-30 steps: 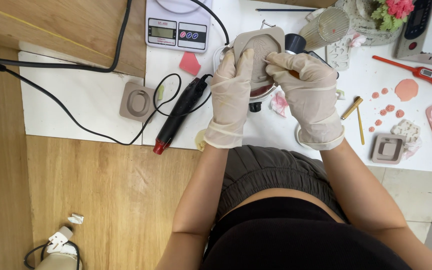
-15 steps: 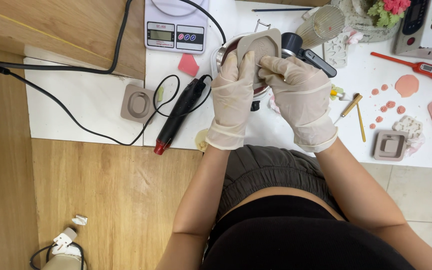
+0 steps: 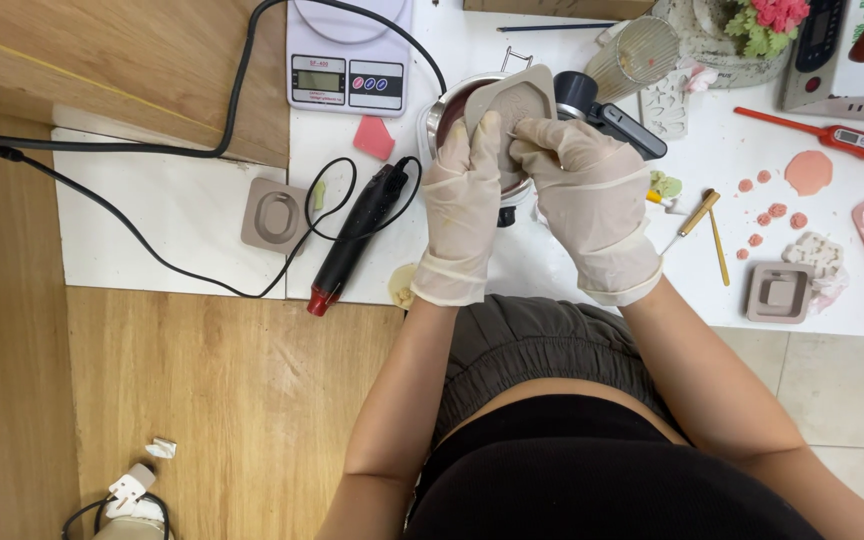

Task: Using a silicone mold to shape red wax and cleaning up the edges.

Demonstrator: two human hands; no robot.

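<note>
Both gloved hands, left hand and right hand, clamp a grey mould above the metal pot on the bench.

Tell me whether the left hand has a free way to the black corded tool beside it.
Probably yes: the black corded tool lies bare on the white table, nothing over it, but the left hand now holds the grey mould.

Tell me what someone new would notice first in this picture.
First, the two gloved hands at the centre: the left hand and the right hand together hold a grey mould over a metal pot on the white table. Next, a black heat tool with a red tip lies left of the hands, its cord looping across the table. Above it stands a kitchen scale.
</note>
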